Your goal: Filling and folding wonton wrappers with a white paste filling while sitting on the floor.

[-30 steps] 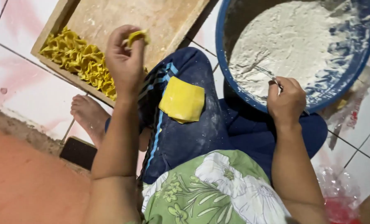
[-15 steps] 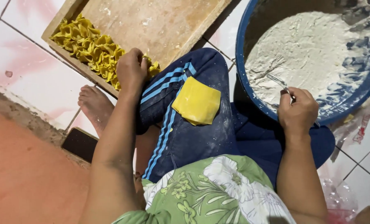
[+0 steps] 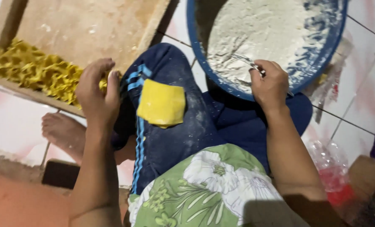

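Looking down from the head camera, I see my left hand (image 3: pixel 95 90) hanging over the near edge of the shallow wooden tray (image 3: pixel 90 25) at about ten o'clock, fingers loosely curled and slightly apart, clamped on nothing that I can make out. Just past its fingertips lies the heap of folded yellow dough pieces (image 3: pixel 36 73), piled in the tray's lower left corner, and one piece shows beside the fingers. My right hand (image 3: pixel 271 86) sits at two o'clock on the near rim of the round blue basin (image 3: pixel 330 46), fingers closed together around the handle of a thin metal utensil (image 3: pixel 246 62) whose far end reaches into the mound of white flour (image 3: pixel 263 29) filling the basin. Between both hands, at the centre, a flat yellow square of dough (image 3: pixel 161 103) rests on the raised knee of my flour-dusted dark blue trousers with light blue stripes (image 3: pixel 170 138). A bare foot (image 3: pixel 61 132) lies on the pale floor tiles (image 3: pixel 15 122) at eight o'clock, and a green floral shirt (image 3: pixel 204 189) fills six o'clock.
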